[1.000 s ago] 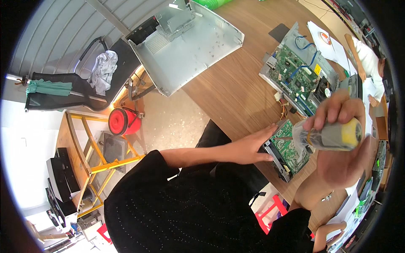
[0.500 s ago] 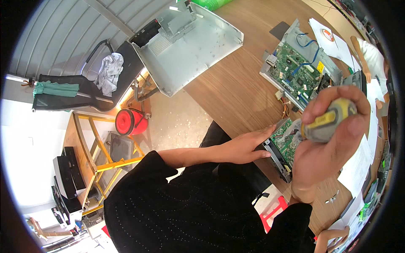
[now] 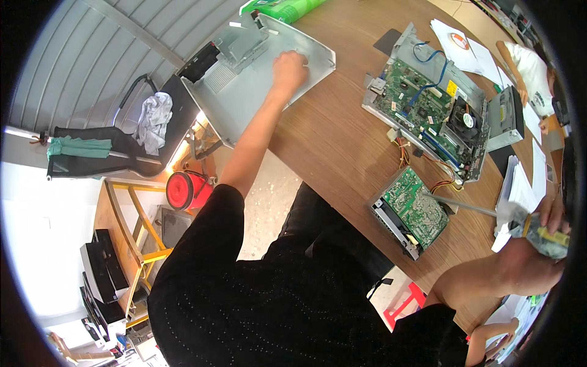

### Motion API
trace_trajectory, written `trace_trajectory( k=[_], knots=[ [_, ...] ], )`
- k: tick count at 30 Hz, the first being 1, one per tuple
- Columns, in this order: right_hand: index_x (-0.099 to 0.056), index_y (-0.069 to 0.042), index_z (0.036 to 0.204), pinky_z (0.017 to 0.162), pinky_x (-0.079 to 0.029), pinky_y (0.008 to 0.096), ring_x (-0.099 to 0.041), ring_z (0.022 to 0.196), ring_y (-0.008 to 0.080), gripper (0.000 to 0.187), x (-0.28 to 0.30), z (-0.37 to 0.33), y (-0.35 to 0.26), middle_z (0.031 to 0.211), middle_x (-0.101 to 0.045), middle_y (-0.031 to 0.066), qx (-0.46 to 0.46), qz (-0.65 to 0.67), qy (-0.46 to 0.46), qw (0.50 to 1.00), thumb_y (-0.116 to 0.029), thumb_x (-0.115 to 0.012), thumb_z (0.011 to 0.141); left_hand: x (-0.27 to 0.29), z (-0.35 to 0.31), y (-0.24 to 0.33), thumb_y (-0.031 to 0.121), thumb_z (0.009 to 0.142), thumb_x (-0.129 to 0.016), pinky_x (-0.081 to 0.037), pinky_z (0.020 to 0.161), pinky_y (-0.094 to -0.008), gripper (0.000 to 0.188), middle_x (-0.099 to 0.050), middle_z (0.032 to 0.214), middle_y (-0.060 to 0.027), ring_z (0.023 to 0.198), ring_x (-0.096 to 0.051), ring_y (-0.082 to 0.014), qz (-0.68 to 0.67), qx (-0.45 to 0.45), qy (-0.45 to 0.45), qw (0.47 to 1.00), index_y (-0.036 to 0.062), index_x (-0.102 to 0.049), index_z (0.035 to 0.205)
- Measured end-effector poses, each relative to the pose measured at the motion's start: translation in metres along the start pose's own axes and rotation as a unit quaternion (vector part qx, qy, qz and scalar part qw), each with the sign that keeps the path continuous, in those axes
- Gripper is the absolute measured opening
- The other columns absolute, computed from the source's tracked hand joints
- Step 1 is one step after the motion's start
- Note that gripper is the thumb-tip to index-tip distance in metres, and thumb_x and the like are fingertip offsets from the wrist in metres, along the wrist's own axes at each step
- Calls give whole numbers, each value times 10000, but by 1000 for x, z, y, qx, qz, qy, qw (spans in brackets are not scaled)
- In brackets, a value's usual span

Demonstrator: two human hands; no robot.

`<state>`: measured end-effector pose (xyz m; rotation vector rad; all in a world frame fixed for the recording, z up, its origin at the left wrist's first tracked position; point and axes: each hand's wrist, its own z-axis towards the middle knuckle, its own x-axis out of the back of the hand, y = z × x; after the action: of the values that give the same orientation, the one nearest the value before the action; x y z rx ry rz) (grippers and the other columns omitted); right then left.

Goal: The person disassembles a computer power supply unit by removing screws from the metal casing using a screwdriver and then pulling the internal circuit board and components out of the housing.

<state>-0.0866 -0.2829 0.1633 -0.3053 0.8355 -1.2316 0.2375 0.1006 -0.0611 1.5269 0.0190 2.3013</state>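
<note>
My left hand [image 3: 288, 72] reaches over the inside of a grey metal computer cover [image 3: 269, 73]. Its fingers are curled together; whatever they may hold is too small to make out. My right hand [image 3: 520, 266], at the right rim, grips a screwdriver [image 3: 474, 207] by its grey and yellow handle. The long shaft points left, its tip over the green circuit board of an opened power supply [image 3: 413, 211] near the table's front edge. Coloured wires [image 3: 440, 177] lie between this unit and an open computer chassis [image 3: 422, 101] with a green motherboard and fan.
A disc drive [image 3: 506, 119] stands beside the chassis, with papers [image 3: 455, 46] and a tape roll beyond it. A green package [image 3: 284, 9] lies behind the cover. Co-workers' arms [image 3: 513, 70] show at the right. A red bucket [image 3: 186, 189] stands on the floor.
My left hand has left the power supply and moved up and left to the metal cover. My right hand has carried the screwdriver to the right, lowering its handle, so the shaft now shows.
</note>
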Motion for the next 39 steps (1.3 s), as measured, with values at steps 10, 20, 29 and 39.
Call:
trace_trajectory(
  k=[10,20,29,39],
  knots=[
    [-463,-45,1016,626,-338,306,-361,668,140,224,54,-88,-44,837,-417,49,-54,7,233,971,-263,-424,981,-27,9,-13,129,791,-618,-544,704,-461,141,-698,824,-198,793,-692,-360,91,-67,-37,993,57,-738,808],
    [-506,-41,978,603,-362,285,-401,645,132,176,66,-135,-76,791,-442,36,11,46,282,958,-208,-517,921,120,-140,218,59,872,-669,-480,782,-265,136,-683,890,-43,847,-627,-134,-465,-124,-315,818,27,-675,1004],
    [-511,-43,935,583,-362,275,-407,614,128,195,74,-140,-94,763,-463,27,22,24,286,958,-199,-564,831,93,-193,295,73,724,-774,-432,731,-348,114,-673,850,-17,799,-610,-222,-441,-320,-285,788,73,-716,822],
    [-535,-71,966,587,-369,276,-436,612,113,183,80,-154,-87,771,-484,16,18,43,282,958,-215,-529,853,88,-199,306,157,666,-824,-343,780,-353,134,-632,781,16,807,-545,-198,-369,-323,-225,842,123,-720,744]
  ],
)
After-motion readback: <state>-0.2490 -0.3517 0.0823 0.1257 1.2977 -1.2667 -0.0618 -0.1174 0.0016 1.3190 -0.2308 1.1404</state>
